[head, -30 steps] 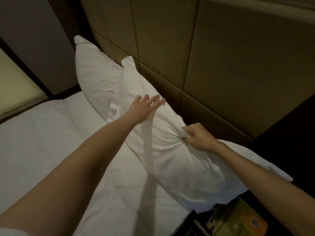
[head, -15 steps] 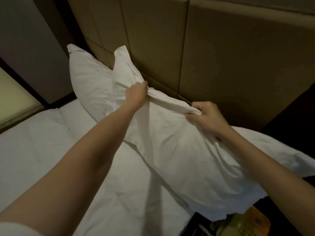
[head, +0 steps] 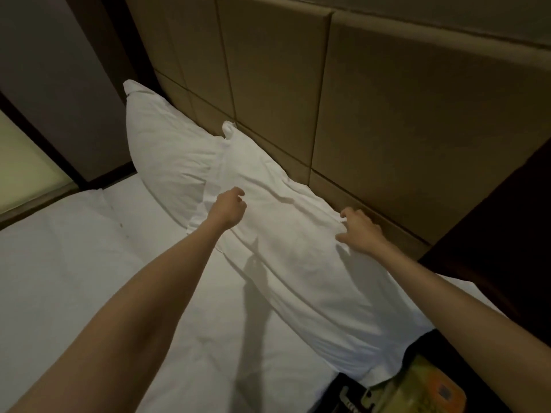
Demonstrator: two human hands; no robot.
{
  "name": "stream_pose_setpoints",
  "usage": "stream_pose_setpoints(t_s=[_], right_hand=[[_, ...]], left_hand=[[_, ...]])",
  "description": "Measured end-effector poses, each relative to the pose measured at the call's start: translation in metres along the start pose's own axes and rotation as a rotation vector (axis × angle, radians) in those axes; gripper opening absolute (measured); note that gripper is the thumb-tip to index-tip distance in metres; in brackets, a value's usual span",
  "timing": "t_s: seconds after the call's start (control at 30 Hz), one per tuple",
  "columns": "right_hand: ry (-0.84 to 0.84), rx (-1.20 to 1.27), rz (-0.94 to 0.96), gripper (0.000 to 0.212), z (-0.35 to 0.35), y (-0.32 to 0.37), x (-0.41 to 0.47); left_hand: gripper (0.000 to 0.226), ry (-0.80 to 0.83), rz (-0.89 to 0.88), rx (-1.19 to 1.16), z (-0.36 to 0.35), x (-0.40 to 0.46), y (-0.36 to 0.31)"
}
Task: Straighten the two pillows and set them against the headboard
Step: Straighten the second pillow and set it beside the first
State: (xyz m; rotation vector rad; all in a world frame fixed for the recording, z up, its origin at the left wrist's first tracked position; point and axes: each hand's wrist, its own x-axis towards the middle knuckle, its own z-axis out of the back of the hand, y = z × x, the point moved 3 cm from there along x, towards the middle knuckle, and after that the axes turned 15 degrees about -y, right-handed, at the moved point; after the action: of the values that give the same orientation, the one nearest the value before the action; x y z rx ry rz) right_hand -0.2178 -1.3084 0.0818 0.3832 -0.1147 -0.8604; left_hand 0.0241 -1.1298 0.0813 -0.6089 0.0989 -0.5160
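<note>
Two white pillows lean against the tan padded headboard (head: 387, 129). The far pillow (head: 167, 156) stands tilted in the corner. The near pillow (head: 298, 263) lies lower along the headboard's base, its left end overlapping the far one. My left hand (head: 228, 208) hovers at the near pillow's left part, fingers loosely curled and holding nothing. At the pillow's upper edge by the headboard my right hand (head: 360, 231) rests on the fabric with its fingers spread.
The white bed sheet (head: 74, 263) spreads to the left and front. A dark bedside surface with a yellow-and-orange object (head: 423, 391) sits at the lower right. A dark wood panel (head: 507, 219) flanks the headboard on the right.
Both hands gripped the near pillow's top edge and lifted it. Now the pillow is down against the headboard and both hands have let go of it.
</note>
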Motion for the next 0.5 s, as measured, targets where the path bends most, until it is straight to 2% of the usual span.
stream_pose_setpoints(t_s=[0.1,0.17,0.23,0.27,0.43,0.5], right_hand=[[0.097,-0.022,-0.084,0.073,-0.021,-0.008,-0.003],[0.097,-0.036,-0.104,0.059,-0.03,-0.006,-0.003],[0.02,0.008,-0.1,0.026,-0.03,0.003,0.005],[-0.037,0.02,-0.088,0.017,-0.026,0.009,0.012],[-0.34,0.157,-0.073,0.011,0.012,0.03,0.042],[-0.379,0.158,-0.026,0.014,0.009,0.03,0.039]], left_hand=[[0.034,-0.033,0.0,-0.045,0.004,-0.012,0.008],[0.033,-0.045,-0.008,-0.047,0.007,-0.021,0.014],[0.032,-0.083,0.002,-0.059,0.012,-0.027,0.019],[0.031,-0.109,0.018,-0.074,0.017,-0.029,0.022],[0.03,-0.218,0.087,-0.096,0.044,-0.031,0.034],[0.031,-0.223,0.116,-0.106,0.049,-0.034,0.04]])
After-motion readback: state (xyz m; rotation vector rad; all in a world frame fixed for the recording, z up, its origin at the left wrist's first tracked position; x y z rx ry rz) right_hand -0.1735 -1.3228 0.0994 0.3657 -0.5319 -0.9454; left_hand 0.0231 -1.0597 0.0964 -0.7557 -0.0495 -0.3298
